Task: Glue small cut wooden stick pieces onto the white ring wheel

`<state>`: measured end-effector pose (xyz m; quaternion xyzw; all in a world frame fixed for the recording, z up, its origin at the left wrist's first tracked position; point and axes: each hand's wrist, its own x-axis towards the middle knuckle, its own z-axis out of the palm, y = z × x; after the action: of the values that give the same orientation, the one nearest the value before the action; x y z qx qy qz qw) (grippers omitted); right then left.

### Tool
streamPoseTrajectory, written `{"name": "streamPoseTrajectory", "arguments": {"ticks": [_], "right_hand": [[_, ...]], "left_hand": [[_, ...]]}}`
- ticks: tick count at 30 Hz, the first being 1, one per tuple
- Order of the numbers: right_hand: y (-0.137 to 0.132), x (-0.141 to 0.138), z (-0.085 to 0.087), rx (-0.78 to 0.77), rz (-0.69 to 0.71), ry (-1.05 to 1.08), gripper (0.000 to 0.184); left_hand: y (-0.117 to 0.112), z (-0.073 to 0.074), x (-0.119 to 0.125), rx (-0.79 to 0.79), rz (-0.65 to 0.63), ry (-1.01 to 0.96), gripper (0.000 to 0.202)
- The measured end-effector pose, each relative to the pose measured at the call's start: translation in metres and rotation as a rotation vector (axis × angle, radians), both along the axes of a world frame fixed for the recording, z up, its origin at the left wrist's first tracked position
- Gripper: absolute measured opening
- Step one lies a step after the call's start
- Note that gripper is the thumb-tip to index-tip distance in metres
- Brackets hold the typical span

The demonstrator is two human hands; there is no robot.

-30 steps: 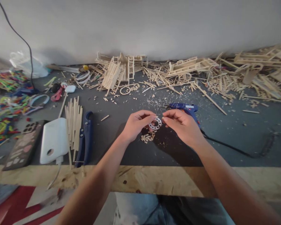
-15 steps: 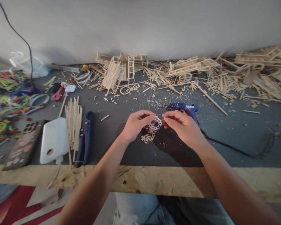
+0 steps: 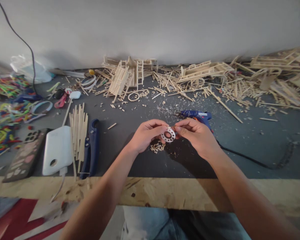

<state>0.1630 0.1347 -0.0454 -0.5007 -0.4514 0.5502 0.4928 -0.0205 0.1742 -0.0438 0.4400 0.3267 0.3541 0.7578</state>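
My left hand (image 3: 150, 135) pinches a small white ring (image 3: 163, 137) by its upper left edge; a row of round holes runs around the ring. Thumb and forefinger of my right hand (image 3: 196, 135) are pressed together at the ring's upper right edge. What sits between those right fingertips is too small to make out. Just below the ring, a little heap of short cut wooden pieces (image 3: 157, 148) lies on the dark mat. Behind my right hand rests a blue glue gun (image 3: 196, 114), its red light lit.
Wooden stick structures (image 3: 120, 78) and loose sticks line the wall. To the left lie a blue-handled cutter (image 3: 92, 146), a bundle of sticks (image 3: 78, 130), a white power bank (image 3: 58, 148), a phone (image 3: 27, 153) and colourful pipe cleaners (image 3: 7, 126). A black cord (image 3: 245, 156) trails right.
The ring has shifted slightly right and down and now faces me more fully. My right fingertips have closed in from a small gap to the ring's edge.
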Motion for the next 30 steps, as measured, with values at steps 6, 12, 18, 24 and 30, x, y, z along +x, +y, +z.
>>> {"name": "streamPoseTrajectory", "arguments": {"ticks": [6, 12, 18, 24, 30], "right_hand": [[-0.0006, 0.0006, -0.0028, 0.023, -0.006, -0.026, 0.018], [-0.0013, -0.002, -0.0034, 0.032, -0.035, -0.035, 0.014], [-0.0013, -0.0011, -0.0031, -0.046, -0.053, -0.063, 0.018], [-0.0017, -0.0004, -0.0035, -0.046, -0.063, -0.053, 0.018], [-0.0013, -0.0003, -0.0059, -0.035, -0.086, -0.053, 0.019]], "left_hand": [[-0.0004, -0.0004, -0.001, 0.006, -0.014, -0.028, 0.014], [0.0, -0.0007, -0.0011, 0.006, -0.024, -0.019, 0.015], [0.0001, -0.0002, -0.0019, 0.017, -0.012, -0.032, 0.013], [0.0006, 0.0012, -0.0018, 0.009, -0.004, -0.022, 0.013], [0.0006, 0.0022, -0.0019, 0.007, -0.024, -0.024, 0.012]]}}
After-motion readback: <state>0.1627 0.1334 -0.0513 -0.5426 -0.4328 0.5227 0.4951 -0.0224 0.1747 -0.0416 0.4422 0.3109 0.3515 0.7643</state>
